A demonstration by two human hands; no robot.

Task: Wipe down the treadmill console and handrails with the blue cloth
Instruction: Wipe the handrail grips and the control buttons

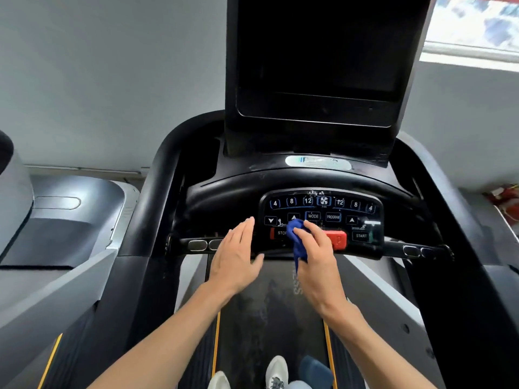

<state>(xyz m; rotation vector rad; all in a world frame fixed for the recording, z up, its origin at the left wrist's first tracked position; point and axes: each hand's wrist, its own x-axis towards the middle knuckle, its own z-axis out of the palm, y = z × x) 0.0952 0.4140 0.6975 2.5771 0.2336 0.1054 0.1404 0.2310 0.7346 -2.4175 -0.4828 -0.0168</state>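
Note:
The black treadmill console (224, 197) fills the middle, with a button panel (323, 209) and a dark screen (323, 57) above it. My right hand (317, 256) grips the bunched blue cloth (297, 237) against the lower left part of the panel, near the STOP button and beside the red safety key (337, 240). My left hand (236, 254) lies flat with straight fingers on the console's front edge, just left of the panel. The left handrail (157, 192) and right handrail (449, 206) curve down each side.
Metal pulse grips sit on the crossbar at left (199, 245) and right (412, 250). The running belt (269, 318) and my shoes (276, 372) are below. Another grey machine (70, 220) stands at the left, a window (477, 26) at top right.

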